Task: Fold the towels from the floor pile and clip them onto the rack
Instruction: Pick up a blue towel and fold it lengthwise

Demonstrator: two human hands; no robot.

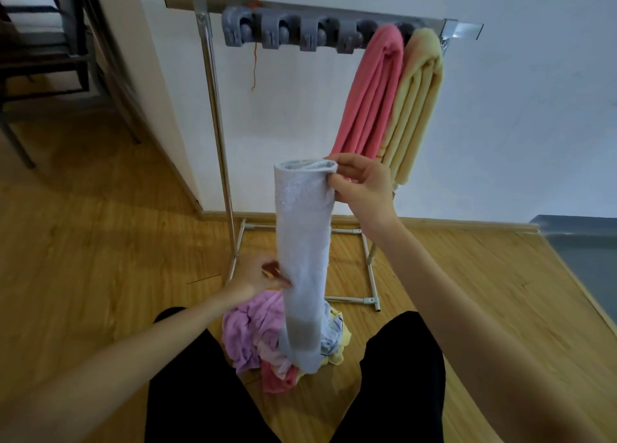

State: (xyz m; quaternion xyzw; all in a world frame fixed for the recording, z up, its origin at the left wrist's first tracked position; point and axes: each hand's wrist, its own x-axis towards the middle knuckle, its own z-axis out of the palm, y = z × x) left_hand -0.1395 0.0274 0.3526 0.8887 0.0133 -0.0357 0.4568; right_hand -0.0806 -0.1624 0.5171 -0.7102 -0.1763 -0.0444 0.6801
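A pale blue towel (303, 252) hangs folded lengthwise in front of me. My right hand (359, 183) pinches its top fold at chest height. My left hand (258, 279) touches the towel's left edge lower down, its fingers blurred. Under the towel's lower end lies the floor pile (253, 339) of purple, pink, yellow and patterned towels. Behind stands the metal rack (217, 122) with a grey row of clips (290, 35) on its top bar. A pink towel (370, 95) and a yellow towel (417, 105) hang clipped at the rack's right end.
The rack stands against a white wall on a wooden floor (100, 259). My knees in black trousers (400, 376) flank the pile. A dark metal frame (43, 58) is at the far left, a grey mat (587, 252) at the right. A red thread (254, 65) dangles from the bar.
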